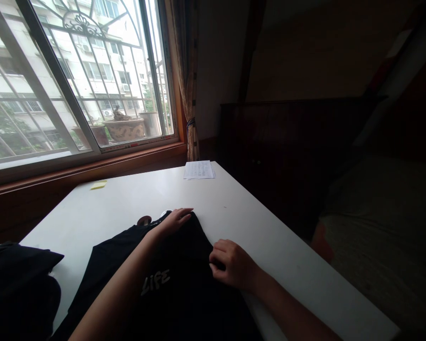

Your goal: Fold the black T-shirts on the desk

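A black T-shirt (184,255) with pale lettering that reads "Life" is spread on the white table, its collar pointing away from me. My left hand (177,219) lies on the shirt near the collar and shoulder, fingers stretched out flat. At the shirt's right edge, my right hand (230,263) is closed, with thumb and fingers pinching the fabric. My left forearm crosses over part of the shirt and covers some of the lettering.
A brown round object (144,220) and a white round one (166,213) sit by the collar. Dark folded cloth (17,289) lies at left. Papers (199,170) and a yellow slip (98,184) are at the white table's (135,194) far side. Beyond stands a barred window (92,71).
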Demonstrator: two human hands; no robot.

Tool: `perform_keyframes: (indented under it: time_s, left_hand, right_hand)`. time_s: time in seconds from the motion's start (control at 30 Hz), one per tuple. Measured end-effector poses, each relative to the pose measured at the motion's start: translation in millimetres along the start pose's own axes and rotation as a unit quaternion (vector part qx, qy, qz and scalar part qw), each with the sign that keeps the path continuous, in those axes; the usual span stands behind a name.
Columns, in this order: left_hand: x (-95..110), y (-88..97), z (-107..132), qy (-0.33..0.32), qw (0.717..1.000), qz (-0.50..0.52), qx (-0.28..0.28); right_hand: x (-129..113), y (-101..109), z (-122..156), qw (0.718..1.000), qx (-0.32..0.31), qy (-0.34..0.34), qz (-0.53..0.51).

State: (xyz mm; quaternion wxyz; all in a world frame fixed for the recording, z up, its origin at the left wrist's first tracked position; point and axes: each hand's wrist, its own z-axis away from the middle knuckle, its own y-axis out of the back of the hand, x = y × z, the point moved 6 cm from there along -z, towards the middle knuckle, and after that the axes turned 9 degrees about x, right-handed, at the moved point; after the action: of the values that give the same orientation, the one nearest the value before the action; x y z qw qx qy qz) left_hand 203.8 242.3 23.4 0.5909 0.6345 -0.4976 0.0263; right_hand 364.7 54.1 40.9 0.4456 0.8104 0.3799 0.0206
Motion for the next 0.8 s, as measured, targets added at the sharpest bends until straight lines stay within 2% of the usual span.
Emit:
perform_keyframes:
  time_s: [0.1,0.2,0.3,0.37,0.53,0.63,0.8]
  left_hand:
    - [-2,-0.7,-2,0.007,1.0,0.002,-0.003]
    - [1,1.1,0,0.004,1.0,0.006,-0.006]
    - [4,1.4,2,-0.004,1.0,0.007,-0.009]
    - [5,-0.1,4,-0.007,1.0,0.001,-0.005]
    - [7,-3.4,12,0.005,0.999,-0.026,0.02]
    - [7,-1.1,24,0.032,0.999,-0.037,0.011]
    - [9,1.9,48,0.086,0.995,-0.044,-0.032]
  right_hand:
    - [-4,10,-1,0.997,0.033,-0.018,-0.071]
    - [-10,8,0,0.992,-0.006,-0.004,-0.125]
    - [-12,2,1,0.991,-0.05,0.017,-0.127]
    - [-7,1,1,0.992,-0.049,0.011,-0.118]
    - [17,15,1,0.992,-0.012,-0.058,-0.109]
    - [28,18,3,0.989,-0.04,-0.09,-0.107]
    - [42,12,11,0.978,-0.099,-0.144,-0.111]
